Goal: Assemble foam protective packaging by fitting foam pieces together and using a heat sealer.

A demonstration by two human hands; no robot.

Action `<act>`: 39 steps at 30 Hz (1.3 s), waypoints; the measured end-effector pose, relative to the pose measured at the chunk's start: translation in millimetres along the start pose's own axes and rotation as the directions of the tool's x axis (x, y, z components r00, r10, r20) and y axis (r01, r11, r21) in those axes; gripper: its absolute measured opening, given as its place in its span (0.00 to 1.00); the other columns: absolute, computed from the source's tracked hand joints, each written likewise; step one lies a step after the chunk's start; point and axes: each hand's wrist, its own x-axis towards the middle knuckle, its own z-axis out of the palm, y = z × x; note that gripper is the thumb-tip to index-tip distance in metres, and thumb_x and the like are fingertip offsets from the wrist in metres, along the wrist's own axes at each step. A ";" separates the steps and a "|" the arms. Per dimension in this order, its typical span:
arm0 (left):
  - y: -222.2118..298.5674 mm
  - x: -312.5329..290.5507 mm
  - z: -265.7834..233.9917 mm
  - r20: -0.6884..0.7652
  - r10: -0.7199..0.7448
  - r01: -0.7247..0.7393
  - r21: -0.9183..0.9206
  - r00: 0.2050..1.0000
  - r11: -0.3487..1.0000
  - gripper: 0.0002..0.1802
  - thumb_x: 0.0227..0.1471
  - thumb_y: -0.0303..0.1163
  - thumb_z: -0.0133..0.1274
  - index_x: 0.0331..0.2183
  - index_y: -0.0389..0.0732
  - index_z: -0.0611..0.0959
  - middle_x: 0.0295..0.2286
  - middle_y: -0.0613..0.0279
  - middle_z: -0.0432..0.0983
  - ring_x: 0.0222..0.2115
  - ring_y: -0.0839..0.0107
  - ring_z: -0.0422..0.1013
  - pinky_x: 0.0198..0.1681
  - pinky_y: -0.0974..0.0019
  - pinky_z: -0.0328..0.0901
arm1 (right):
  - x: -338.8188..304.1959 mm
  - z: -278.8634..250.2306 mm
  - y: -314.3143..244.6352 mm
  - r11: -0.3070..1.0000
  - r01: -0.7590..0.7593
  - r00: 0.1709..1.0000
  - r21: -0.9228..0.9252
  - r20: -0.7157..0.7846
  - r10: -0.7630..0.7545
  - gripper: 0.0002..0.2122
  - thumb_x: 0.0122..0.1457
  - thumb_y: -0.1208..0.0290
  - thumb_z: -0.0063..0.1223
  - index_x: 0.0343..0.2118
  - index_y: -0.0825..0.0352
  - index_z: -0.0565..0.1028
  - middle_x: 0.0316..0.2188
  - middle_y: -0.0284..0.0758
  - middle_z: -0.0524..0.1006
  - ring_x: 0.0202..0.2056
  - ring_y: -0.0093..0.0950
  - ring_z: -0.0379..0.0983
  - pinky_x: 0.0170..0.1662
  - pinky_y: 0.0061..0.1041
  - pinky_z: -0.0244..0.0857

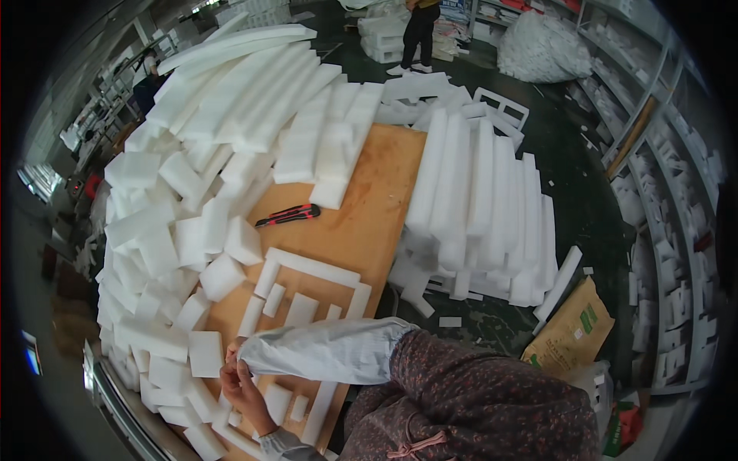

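Note:
My left hand [246,394] comes up from the lower edge. My right hand [234,353], its arm in a pale blue sleeve [323,352], reaches across to meet it. The fingers of both are closed and drawn together; whatever they hold is too small or hidden to name. Beneath them on the wooden table [377,180] lies a white foam frame [319,268], with loose foam blocks [302,310] inside it; my right sleeve covers its middle. A foam block [205,354] lies just left of my hands. Farther up the table rests a red and black utility knife [288,215].
White foam blocks [157,250] heap along the table's left side, with long foam strips [246,84] stacked behind. More upright strips [480,192] stand right of the table. A brown paper sack [573,326], shelves [653,192] and a person [419,34] are farther off.

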 end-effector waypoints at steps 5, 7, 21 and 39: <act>4.4 22.2 -15.0 -0.165 -0.114 0.067 -0.268 0.980 0.961 0.11 0.62 0.38 0.51 0.35 0.40 0.75 0.31 0.67 0.70 0.31 0.79 0.62 0.37 0.74 0.59 | -59.6 52.3 44.5 0.970 0.076 0.995 0.232 0.052 -0.090 0.09 0.60 0.65 0.51 0.38 0.64 0.76 0.25 0.31 0.79 0.21 0.23 0.75 0.21 0.26 0.70; -17.5 32.8 -35.6 -0.263 -0.265 0.155 -0.375 0.928 0.914 0.13 0.60 0.41 0.53 0.38 0.41 0.76 0.33 0.68 0.71 0.32 0.78 0.64 0.39 0.71 0.59 | -101.3 82.0 51.1 0.932 0.175 0.958 0.318 0.164 -0.236 0.11 0.59 0.65 0.56 0.42 0.63 0.72 0.31 0.31 0.78 0.24 0.24 0.76 0.25 0.27 0.70; -55.5 24.0 36.6 -0.158 -0.329 0.316 -0.102 0.931 0.943 0.13 0.59 0.37 0.53 0.43 0.40 0.76 0.34 0.63 0.77 0.31 0.76 0.70 0.33 0.71 0.66 | -143.5 -7.2 36.4 0.673 0.539 0.614 -0.506 -0.312 -0.726 0.10 0.53 0.69 0.56 0.34 0.66 0.67 0.33 0.39 0.70 0.33 0.40 0.74 0.32 0.38 0.69; -35.0 -13.3 22.0 -0.030 -0.484 0.218 -0.867 0.874 0.447 0.07 0.62 0.30 0.52 0.42 0.41 0.78 0.29 0.64 0.76 0.26 0.76 0.71 0.28 0.73 0.67 | -128.3 0.2 62.5 0.498 0.716 0.625 -0.489 0.132 -0.769 0.08 0.61 0.63 0.54 0.29 0.61 0.72 0.28 0.33 0.72 0.26 0.35 0.75 0.26 0.35 0.68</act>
